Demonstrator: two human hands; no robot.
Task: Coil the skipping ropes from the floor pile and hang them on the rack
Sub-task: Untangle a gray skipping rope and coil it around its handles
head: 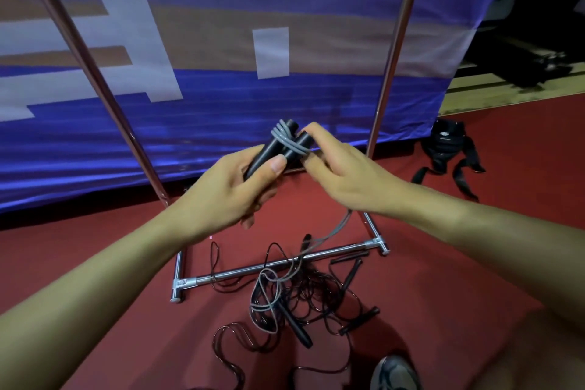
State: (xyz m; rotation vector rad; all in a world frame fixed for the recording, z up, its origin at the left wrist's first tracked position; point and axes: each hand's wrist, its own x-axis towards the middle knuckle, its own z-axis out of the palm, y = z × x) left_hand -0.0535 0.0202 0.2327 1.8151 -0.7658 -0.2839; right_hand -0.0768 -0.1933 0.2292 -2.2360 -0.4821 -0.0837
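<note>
**Grey rope wound round its handles, pile still on the floor**

The left hand (231,187) grips two black handles (278,149) held side by side, thumb pressed on the nearer one, the ends pointing to about one o'clock. Several turns of grey rope (286,141) cross the handles near their upper ends. The right hand (342,165), at three o'clock from the handles, pinches the rope against them with curled fingertips. From under the right hand the grey rope hangs down toward six o'clock, crosses the lower bar of the rack (272,264) and ends in loose loops on the floor (126,263).

Those loops lie on the pile (316,298), a tangle of thin black ropes and black handles at six o'clock from the hands, just beside the rack's lower bar and partly over it. The rack's two uprights rise at eleven and one o'clock, in front of a blue banner (253,104). A black bag (449,149) lies on the floor at three o'clock. A shoe (395,374) shows at the bottom edge.
</note>
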